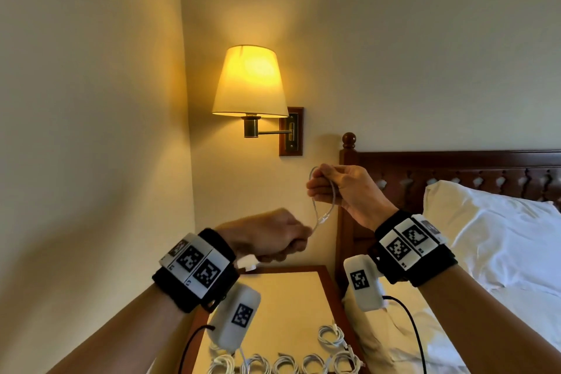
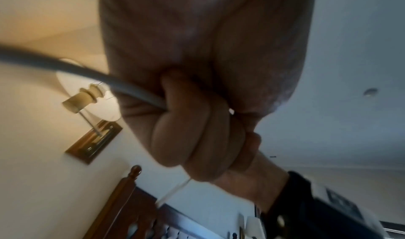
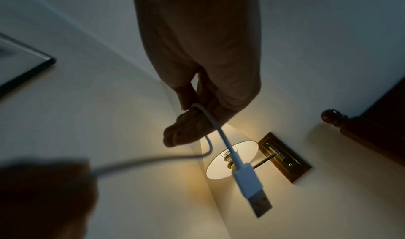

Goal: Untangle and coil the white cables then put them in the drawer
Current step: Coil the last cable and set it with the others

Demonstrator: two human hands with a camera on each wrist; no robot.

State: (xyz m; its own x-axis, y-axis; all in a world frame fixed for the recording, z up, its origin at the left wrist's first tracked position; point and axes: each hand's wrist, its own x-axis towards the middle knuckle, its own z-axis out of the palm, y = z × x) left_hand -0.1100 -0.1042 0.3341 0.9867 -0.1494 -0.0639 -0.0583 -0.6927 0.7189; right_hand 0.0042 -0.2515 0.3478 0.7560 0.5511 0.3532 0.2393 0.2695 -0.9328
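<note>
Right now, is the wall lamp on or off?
On: the lamp shade glows yellow and casts warm light on the wall around it.

Bare forearms wear black wristbands (image 1: 194,276) bearing white black-patterned marker tiles, white camera pods (image 1: 235,317) and black leads.

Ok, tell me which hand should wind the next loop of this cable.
Left. The left hand grips the cable's free run and can carry it round. The right hand already pinches the started loop, USB plug dangling, so it anchors.
</note>
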